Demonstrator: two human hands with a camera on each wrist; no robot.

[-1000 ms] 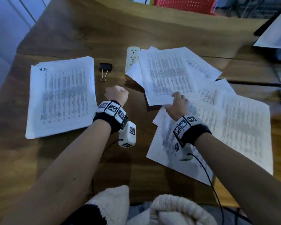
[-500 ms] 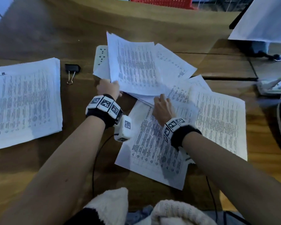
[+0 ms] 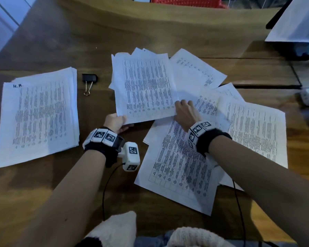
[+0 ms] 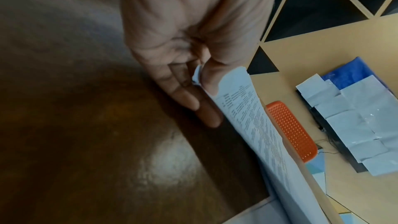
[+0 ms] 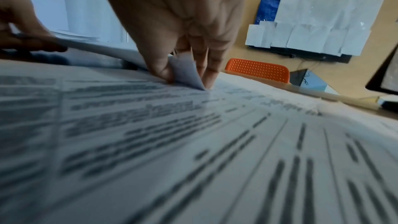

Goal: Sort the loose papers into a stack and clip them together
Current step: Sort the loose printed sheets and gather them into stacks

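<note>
Printed sheets lie fanned out over the right half of the wooden table [image 3: 100, 184]. My left hand [image 3: 117, 120] pinches the near left corner of a small bundle of sheets [image 3: 144, 86], thumb on top and fingers beneath, as the left wrist view shows on the sheet edge [image 4: 237, 105]. My right hand [image 3: 185, 111] pinches the bundle's near right corner [image 5: 186, 72] between thumb and fingers. The bundle is lifted off the loose papers [image 3: 182, 168] below. A squared stack [image 3: 37, 114] marked "H.R." lies at the left. A black binder clip [image 3: 89, 79] lies beside it.
A red perforated chair back [image 3: 185, 0] stands beyond the far table edge. White paper over a dark device [image 3: 296, 22] sits at the far right. A cable [image 3: 105, 189] runs from my left wrist camera toward my lap.
My left hand came across from the table's middle and took the bundle's left corner. My right hand shifted its hold to the right corner, and the bundle has risen and squared up.
</note>
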